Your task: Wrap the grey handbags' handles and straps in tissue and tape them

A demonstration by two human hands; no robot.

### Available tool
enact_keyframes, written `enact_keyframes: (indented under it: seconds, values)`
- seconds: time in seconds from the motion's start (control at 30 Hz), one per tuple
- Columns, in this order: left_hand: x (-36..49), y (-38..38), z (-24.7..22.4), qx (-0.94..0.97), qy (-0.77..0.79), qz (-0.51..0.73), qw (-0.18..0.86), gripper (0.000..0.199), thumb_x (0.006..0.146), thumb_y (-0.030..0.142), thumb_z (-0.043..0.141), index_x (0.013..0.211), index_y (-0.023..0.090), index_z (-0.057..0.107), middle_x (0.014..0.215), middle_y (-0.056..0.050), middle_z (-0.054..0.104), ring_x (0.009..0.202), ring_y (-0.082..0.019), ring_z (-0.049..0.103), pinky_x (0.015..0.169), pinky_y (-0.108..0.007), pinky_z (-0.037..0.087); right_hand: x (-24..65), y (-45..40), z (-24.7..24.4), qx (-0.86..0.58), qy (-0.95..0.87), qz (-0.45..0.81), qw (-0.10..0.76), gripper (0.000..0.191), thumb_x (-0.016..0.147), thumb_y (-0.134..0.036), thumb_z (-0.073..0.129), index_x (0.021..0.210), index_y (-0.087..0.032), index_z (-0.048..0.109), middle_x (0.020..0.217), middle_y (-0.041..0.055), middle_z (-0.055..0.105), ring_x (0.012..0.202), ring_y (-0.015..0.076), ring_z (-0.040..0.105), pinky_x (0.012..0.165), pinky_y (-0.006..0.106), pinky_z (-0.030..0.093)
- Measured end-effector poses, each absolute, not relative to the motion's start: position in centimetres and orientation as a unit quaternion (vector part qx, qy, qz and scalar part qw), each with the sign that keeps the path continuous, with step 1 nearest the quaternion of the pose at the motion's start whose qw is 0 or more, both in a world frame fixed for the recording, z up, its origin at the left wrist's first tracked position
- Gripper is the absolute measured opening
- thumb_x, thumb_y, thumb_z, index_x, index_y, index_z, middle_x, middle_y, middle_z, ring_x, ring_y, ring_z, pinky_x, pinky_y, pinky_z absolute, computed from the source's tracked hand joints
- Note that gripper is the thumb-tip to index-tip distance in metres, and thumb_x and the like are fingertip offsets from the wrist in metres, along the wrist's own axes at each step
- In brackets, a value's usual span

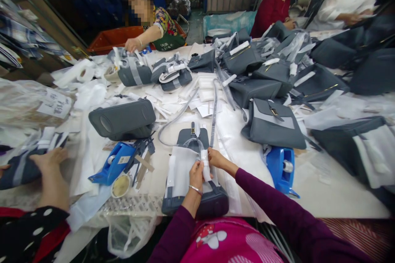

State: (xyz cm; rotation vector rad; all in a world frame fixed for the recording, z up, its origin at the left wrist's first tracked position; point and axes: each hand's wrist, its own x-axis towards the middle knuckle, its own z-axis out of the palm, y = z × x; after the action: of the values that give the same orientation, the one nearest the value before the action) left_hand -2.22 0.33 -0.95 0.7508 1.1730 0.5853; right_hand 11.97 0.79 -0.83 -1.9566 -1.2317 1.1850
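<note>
Left hand (196,176) clamps fingers on the wrap (204,157) over the bag (215,200); right hand (216,158) pinches its edge. Even tension should prevent creases.

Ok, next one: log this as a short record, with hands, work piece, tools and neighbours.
Left hand: fingers on the white wrap
Right hand: fingers at the wrap's right edge
Work piece: dark grey bag on the table, white sheet over it
Tools: left tape dispenser, right tape dispenser, both blue
Neighbour, far left: hand on another bag
</note>
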Motion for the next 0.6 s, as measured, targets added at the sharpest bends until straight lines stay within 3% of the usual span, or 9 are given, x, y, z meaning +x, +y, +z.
enact_keyframes:
  seconds: [0.2,0.4,0.6]
  values:
    - [-2.3,0.3,-1.1,0.330,0.542,0.255,0.730,0.056,0.067,0.057,0.068,0.102,0.015,0.058,0.070,-0.003,0.065,0.045,-0.013,0.059,0.043,-0.025,0.049,10.5,0.0,-1.2,-0.748,-0.383,0.423,0.340,0.028,0.063,-0.009,0.060,0.087,-0.018,0.050,0.067,-0.0026,0.056,0.063,0.0126,0.052,0.058,0.021,0.035]
    - [-2.3,0.2,-1.7,0.321,0.541,0.262,0.732,0.052,0.062,0.057,0.071,0.094,0.017,0.058,0.066,0.000,0.061,0.048,-0.013,0.057,0.043,-0.023,0.047,8.5,-2.4,-0.1,-0.724,-0.282,0.463,0.426,0.024,0.081,-0.029,0.041,0.100,-0.016,0.049,0.071,0.0027,0.060,0.064,0.0164,0.059,0.056,0.025,0.045]
    - [-1.9,0.1,-2.6,0.311,0.548,0.275,0.726,0.046,0.069,0.056,0.063,0.096,0.022,0.047,0.059,0.004,0.055,0.046,-0.012,0.054,0.042,-0.022,0.042,7.0,-1.9,1.2,-0.633,-0.216,0.566,0.482,0.044,0.070,-0.042,0.064,0.103,-0.017,0.051,0.077,0.0044,0.064,0.058,0.0168,0.058,0.048,0.026,0.045]
